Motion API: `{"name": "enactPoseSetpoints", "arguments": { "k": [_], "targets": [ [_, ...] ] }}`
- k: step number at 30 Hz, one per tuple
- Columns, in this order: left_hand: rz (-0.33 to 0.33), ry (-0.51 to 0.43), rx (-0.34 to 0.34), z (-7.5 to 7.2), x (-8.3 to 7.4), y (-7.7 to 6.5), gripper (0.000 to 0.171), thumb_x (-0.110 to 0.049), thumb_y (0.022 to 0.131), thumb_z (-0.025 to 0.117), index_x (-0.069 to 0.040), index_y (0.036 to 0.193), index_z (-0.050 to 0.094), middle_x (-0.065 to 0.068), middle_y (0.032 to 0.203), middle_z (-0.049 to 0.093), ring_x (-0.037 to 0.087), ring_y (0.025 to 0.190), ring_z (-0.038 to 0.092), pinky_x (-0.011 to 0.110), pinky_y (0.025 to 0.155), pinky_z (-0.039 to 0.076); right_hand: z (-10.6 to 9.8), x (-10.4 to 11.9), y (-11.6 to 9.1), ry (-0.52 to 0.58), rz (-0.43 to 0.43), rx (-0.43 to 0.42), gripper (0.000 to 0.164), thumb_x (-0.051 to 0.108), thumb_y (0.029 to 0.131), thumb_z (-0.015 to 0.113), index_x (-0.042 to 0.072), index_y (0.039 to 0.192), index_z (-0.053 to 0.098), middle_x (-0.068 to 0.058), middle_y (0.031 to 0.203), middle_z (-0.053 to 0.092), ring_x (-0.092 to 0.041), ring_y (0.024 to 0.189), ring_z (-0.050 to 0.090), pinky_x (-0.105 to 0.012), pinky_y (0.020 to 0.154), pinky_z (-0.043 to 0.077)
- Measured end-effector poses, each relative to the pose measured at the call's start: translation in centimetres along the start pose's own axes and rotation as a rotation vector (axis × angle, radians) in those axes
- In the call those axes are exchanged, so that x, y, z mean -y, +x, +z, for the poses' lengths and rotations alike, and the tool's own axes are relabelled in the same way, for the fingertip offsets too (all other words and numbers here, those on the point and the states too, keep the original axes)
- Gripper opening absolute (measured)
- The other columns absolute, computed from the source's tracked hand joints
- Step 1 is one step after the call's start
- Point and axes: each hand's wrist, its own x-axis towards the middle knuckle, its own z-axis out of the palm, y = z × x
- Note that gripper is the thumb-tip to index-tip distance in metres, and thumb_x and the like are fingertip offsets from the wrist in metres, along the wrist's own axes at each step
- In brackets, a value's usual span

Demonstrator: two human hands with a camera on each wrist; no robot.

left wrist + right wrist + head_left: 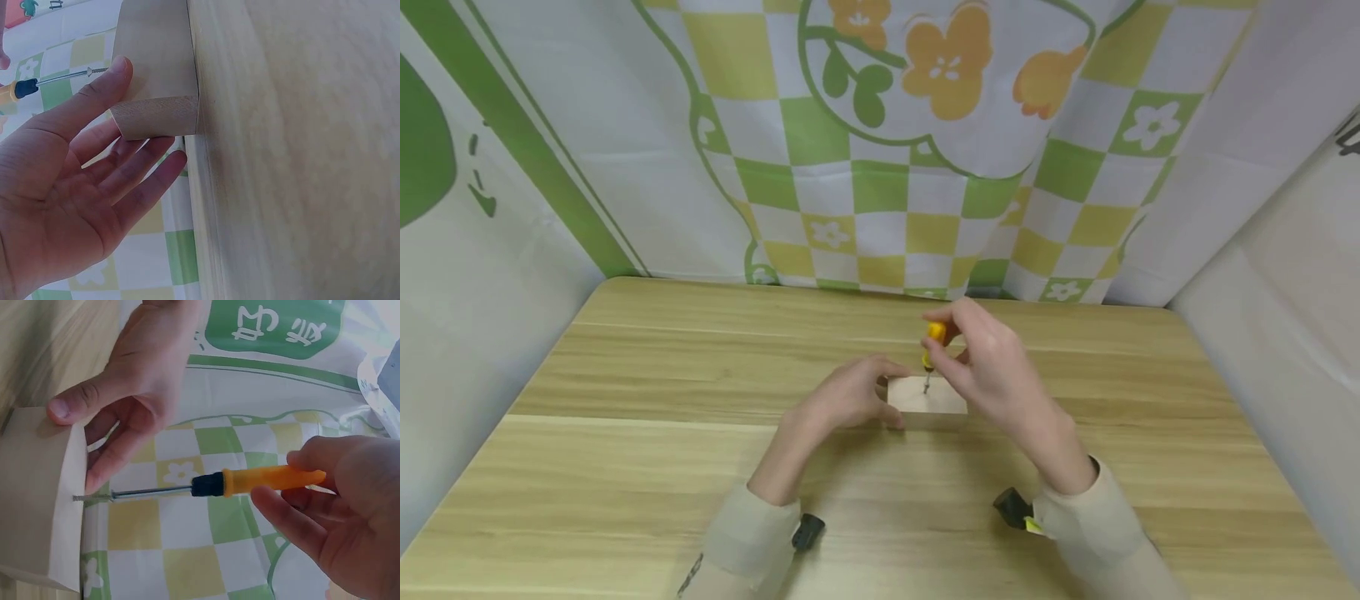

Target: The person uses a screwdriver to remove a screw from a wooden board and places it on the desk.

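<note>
A pale wooden block [917, 402] lies on the table before me. My left hand [848, 395] grips its left end, thumb on the near side and fingers around the far side. Above it, my right hand [996, 362] pinches the yellow handle of a screwdriver [259, 481] with thumb and fingertips. The shaft points down to a screw [94, 497] standing in the block's upper face. Much of the screw's thread still shows above the wood in the right wrist view. The driver tip meets the screw's head, also visible in the left wrist view.
The wood-grain table [647, 483] runs back to a hanging cloth [880, 225] with green and yellow checks and orange flowers. White cloth walls [1285, 308] stand at both sides. Small black devices [808, 532] are at both sleeve cuffs.
</note>
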Motion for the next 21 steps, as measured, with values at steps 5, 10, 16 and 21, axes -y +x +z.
{"name": "enactPoseSetpoints", "arguments": {
  "k": [5,10,16,21],
  "targets": [
    [-0.006,0.001,-0.007,-0.1,-0.1,-0.1,0.061,-0.019,0.073,0.088,-0.016,0.13,0.066,0.0,0.125,0.067,0.021,0.116,0.062,0.04,0.101,0.049,-0.9,-0.3,0.3,0.052,-0.02,0.107,0.028,0.0,0.091,0.069,0.001,0.118,0.063,-0.007,0.101,0.066,-0.016,0.088,0.067,-0.023,0.064,0.058],
    [-0.01,-0.004,-0.007,-0.1,-0.1,0.0,0.061,-0.018,0.073,0.088,-0.017,0.13,0.067,-0.001,0.124,0.067,0.021,0.115,0.062,0.04,0.1,0.049,-1.3,-0.3,0.3,0.1,0.007,0.151,0.032,-0.002,0.091,0.067,0.004,0.122,0.064,-0.006,0.105,0.065,-0.015,0.089,0.067,-0.022,0.068,0.059],
    [0.008,-0.01,-0.001,0.1,0.1,0.1,0.059,-0.018,0.073,0.088,-0.016,0.129,0.067,-0.001,0.124,0.067,0.021,0.114,0.062,0.04,0.099,0.05,-0.7,-0.2,-0.2,0.067,0.064,0.1,0.033,0.008,0.093,0.068,0.006,0.126,0.063,-0.006,0.104,0.057,-0.017,0.095,0.063,-0.021,0.066,0.058],
    [0.006,-0.003,-0.007,0.1,0.1,0.0,0.06,-0.018,0.073,0.088,-0.016,0.129,0.067,0.0,0.124,0.067,0.022,0.116,0.062,0.041,0.102,0.049,0.2,-0.1,-0.5,0.036,0.068,-0.017,0.03,0.012,0.088,0.076,0.006,0.116,0.069,-0.007,0.098,0.057,-0.016,0.085,0.063,-0.02,0.061,0.057]
  ]
}}
